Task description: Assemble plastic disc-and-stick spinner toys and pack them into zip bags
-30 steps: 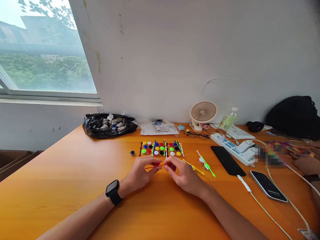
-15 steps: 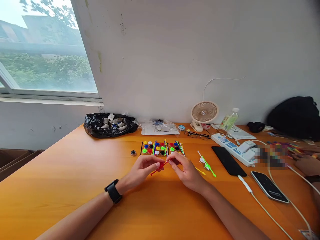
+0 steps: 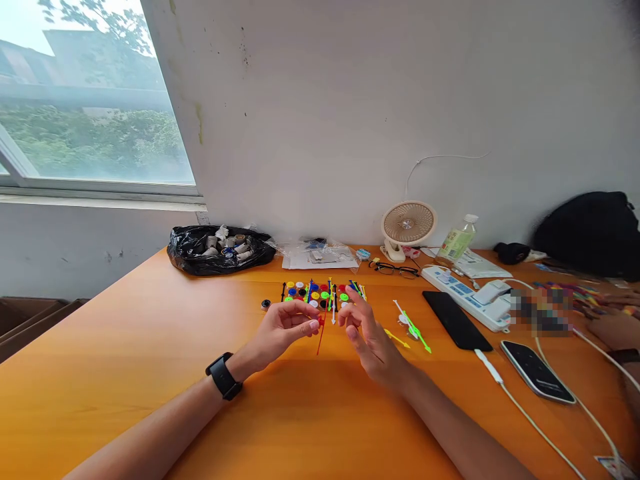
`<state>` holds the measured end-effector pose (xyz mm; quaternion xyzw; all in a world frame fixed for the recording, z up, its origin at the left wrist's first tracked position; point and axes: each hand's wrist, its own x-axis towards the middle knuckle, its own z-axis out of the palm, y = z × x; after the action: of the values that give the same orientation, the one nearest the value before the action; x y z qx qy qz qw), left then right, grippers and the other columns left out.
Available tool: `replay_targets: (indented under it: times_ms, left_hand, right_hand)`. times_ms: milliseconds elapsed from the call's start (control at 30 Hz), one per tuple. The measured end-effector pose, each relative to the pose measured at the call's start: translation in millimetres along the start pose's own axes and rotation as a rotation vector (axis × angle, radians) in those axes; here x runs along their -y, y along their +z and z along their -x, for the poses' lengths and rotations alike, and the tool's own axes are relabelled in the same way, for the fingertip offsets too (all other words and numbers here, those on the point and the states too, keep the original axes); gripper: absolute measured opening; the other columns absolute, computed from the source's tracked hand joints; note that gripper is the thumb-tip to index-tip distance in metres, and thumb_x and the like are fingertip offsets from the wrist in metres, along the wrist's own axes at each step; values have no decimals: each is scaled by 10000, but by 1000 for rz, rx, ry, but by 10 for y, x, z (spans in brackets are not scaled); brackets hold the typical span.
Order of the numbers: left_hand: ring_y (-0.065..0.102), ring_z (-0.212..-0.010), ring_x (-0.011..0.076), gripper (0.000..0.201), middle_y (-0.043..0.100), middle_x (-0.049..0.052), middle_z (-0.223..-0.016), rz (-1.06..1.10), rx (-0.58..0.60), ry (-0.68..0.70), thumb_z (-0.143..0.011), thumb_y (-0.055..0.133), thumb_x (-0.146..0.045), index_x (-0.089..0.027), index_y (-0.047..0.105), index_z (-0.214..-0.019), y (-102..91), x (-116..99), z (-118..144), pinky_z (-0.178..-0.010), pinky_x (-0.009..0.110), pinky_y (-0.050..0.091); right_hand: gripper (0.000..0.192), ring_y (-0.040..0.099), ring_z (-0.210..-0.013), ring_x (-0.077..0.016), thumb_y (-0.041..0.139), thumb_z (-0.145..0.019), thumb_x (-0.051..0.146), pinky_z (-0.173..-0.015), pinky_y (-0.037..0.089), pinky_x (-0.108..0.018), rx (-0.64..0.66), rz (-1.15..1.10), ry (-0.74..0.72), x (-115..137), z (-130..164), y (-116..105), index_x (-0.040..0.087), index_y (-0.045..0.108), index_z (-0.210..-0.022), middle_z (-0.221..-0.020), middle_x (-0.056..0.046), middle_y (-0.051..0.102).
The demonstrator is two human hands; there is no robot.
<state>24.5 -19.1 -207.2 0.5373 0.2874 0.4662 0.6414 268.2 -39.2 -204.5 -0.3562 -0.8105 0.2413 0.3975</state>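
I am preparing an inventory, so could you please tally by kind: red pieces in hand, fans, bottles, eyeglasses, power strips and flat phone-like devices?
Red piece in left hand: 1
Fan: 1
Bottle: 1
Eyeglasses: 1
Power strip: 1
Phone-like devices: 2
Total: 7, leaving out the unreadable pixelated patch

Thumb and fingers of the left grip pinch a red plastic arrow; just beside it, at three o'clock, the right grip is spread. On the wooden table, coloured discs lie at twelve, a black plastic bag at ten.
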Motion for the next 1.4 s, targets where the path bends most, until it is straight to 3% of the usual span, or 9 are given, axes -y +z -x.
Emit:
replay_targets:
  times_ms: [67, 133, 200, 333, 533, 700, 833, 1400]
  left_hand:
    - [698, -849, 145, 325, 760, 60, -935, -2, -17, 4, -794, 908, -334, -146, 759, -1012, 2, -6, 3, -808, 270, 553]
    - [695, -825, 141, 330, 763, 57, -895, -12, -31, 11, -795, 907, -341, -145, 760, -1016, 4, -14, 3, -782, 260, 545]
    - [689, -810, 138, 325, 762, 56, -886, -24, -39, 18, -798, 904, -343, -145, 760, -1011, 7, -21, 0, -770, 258, 539]
    - [687, -804, 136, 318, 763, 55, -896, -29, -40, 29, -804, 899, -341, -147, 754, -1010, 11, -22, -9, -770, 262, 536]
    - [697, -823, 154, 338, 768, 65, -888, -20, -37, 13, -801, 900, -351, -141, 744, -1015, 1, 2, -3, -795, 287, 544]
    - [709, -842, 170, 341, 766, 69, -913, -18, -22, 4, -804, 895, -356, -145, 737, -1021, -15, 45, 1, -818, 310, 558]
    - [706, -869, 172, 325, 758, 73, -936, -41, 7, -2, -821, 881, -356, -139, 739, -1017, 3, 67, 8, -848, 316, 563]
    - [699, -874, 171, 321, 745, 69, -953, -68, 55, -14, -809, 889, -364, -143, 755, -999, 73, 47, 35, -842, 301, 566]
  right_hand:
    - [421, 504, -691, -162, 302, -1105, 480, -684, 403, -323, 52, 15, 51, -32, 1, -4, 219, 624, -1030, -861, -24, 582]
    - [541, 407, -587, -154, 257, -1100, 469, -618, 321, -335, 103, 14, 112, -68, -8, -16, 217, 452, -663, -642, 5, 450]
    - [561, 337, -545, -153, 225, -1090, 466, -589, 263, -348, 99, -43, 138, -94, -20, -30, 223, 290, -589, -554, 18, 325]
    - [585, 386, -576, -158, 223, -1093, 495, -599, 292, -340, 54, -163, 127, -89, -29, -37, 221, 359, -593, -585, 5, 405]
    - [579, 495, -664, -155, 254, -1123, 495, -667, 367, -314, 64, -110, 113, -36, -18, -11, 204, 510, -692, -679, -8, 543]
    - [262, 426, -612, -139, 516, -1060, 431, -590, 342, -281, 46, -14, 155, 33, -37, 36, 224, 590, -916, -679, 42, 471]
    - [157, 418, -606, -137, 544, -1045, 378, -584, 348, -270, 34, 4, 138, 51, -43, 67, 240, 617, -1041, -681, 52, 442]
    - [177, 393, -572, -132, 569, -1035, 351, -552, 310, -270, 50, 90, 121, -9, -48, 94, 231, 697, -1014, -629, 52, 465]
